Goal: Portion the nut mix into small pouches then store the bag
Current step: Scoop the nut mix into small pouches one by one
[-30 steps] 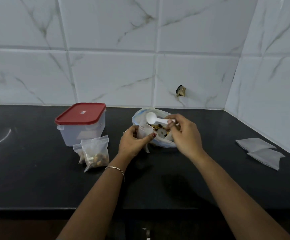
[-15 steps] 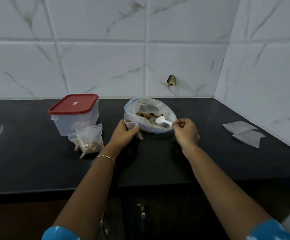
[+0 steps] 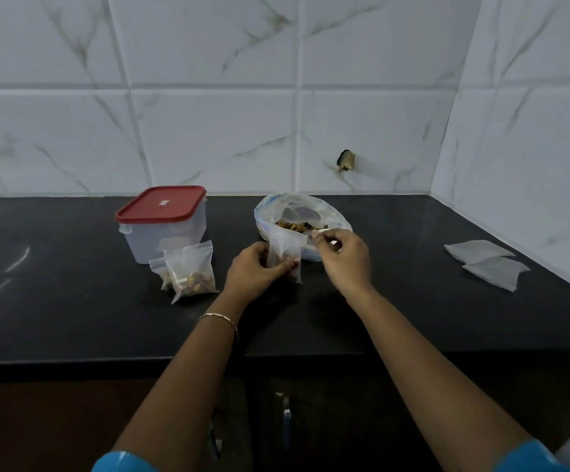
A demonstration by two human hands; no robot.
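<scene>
Mid-frame, the bag (image 3: 302,212) sits right of the box (image 3: 162,226); filled pouches (image 3: 191,272) lie before the box, empty pouches (image 3: 486,264) far right.

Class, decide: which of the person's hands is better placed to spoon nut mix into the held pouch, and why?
Right. The right hand pinches the white spoon at the nut mix bag, while the left hand is occupied gripping the small pouch.

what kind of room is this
Most likely a home kitchen: a glossy black countertop runs into a corner of white marble-look wall tiles, with a red-lidded clear plastic food container and an open plastic bag of nut mix on it.
</scene>
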